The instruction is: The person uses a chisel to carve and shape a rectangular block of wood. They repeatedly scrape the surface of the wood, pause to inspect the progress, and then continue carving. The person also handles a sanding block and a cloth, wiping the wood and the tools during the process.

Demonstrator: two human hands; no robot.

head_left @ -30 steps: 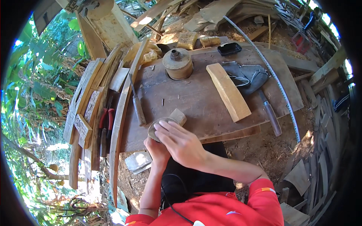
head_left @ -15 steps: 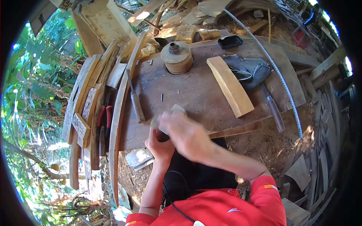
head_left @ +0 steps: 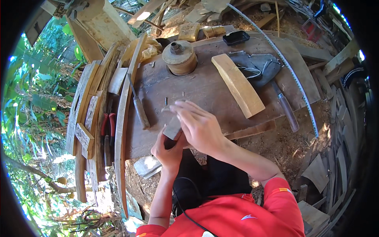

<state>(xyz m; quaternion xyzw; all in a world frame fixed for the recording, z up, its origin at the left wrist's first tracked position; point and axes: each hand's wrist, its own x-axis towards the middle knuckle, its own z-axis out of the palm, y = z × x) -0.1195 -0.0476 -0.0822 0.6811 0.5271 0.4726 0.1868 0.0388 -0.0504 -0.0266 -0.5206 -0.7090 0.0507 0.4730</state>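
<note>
Close to the table's near edge, my left hand (head_left: 167, 153) is closed around a small grey-brown wooden piece (head_left: 172, 128) with a flat top face. Below that face the piece looks dark, and the fingers hide part of its shape. Over its far right side lies my right hand (head_left: 203, 128), fingers together and bent. A thin tan curled sheet (head_left: 167, 111), which looks like sandpaper, sticks out under those fingertips. Just beyond it a small dark nail-like bit (head_left: 166, 101) lies on the wooden table (head_left: 205, 94).
A round wooden pot-shaped thing (head_left: 179, 59) stands on the table. Right of it lie a long wood block (head_left: 238, 86), a dark cloth pouch (head_left: 260, 69) and a wooden-handled knife (head_left: 289, 112). At left are a wooden-handled tool (head_left: 140, 112), red-handled pliers (head_left: 108, 124) and curved planks (head_left: 125, 114).
My right hand, blurred before, has moved forward and right, baring the top of the wooden piece. My left hand keeps its hold. The view has shifted slightly.
</note>
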